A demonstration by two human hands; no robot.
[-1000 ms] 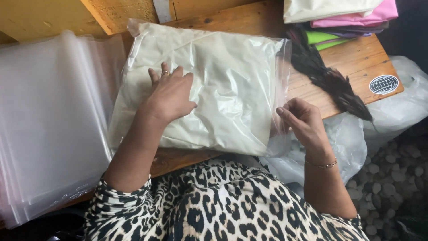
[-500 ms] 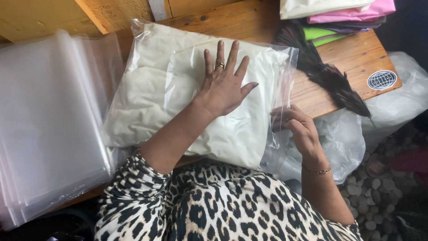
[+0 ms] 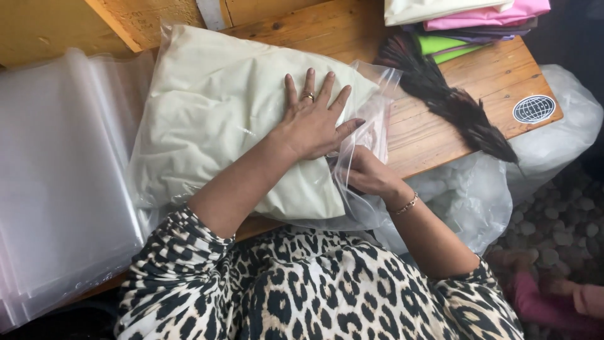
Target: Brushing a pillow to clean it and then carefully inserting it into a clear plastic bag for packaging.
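Note:
A clear plastic bag [image 3: 207,119] holding folded cream fabric lies on the wooden table [image 3: 440,119]. My left hand [image 3: 311,116] presses flat on the bag's right end, fingers spread, a ring on one finger. Just below it, my right hand [image 3: 365,173] pinches the bag's open flap at the right edge, partly hidden under the left hand and the plastic. A bracelet sits on the right wrist.
A stack of empty clear bags [image 3: 56,189] lies to the left. Dark feathers [image 3: 453,104] and folded pink, green and cream cloths [image 3: 478,19] sit at the table's right. A large crumpled plastic bag [image 3: 491,189] hangs below the table edge, over pebbled ground.
My left hand has slid right across the bag to its open end. My right hand moved in under it and took the flap. The bag shifted a little.

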